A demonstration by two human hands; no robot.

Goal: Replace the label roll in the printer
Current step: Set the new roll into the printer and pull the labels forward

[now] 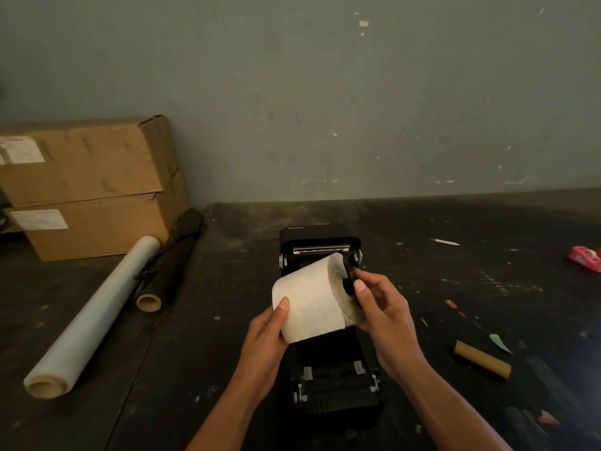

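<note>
Printer (328, 369) bay partly hidden behind the roll (310, 301) and both forearms, with the small print on the lid's inner sticker too fine to read. Black piece (349, 281) at the roll's right end mostly covered by right hand (383, 317) fingers, so shape unclear; left hand (270, 333) palm hidden under the roll. Cut off by frame edges: boxes (84, 187) at left, pink object (587, 258) at right, both arms at bottom; box label text blurred.
</note>
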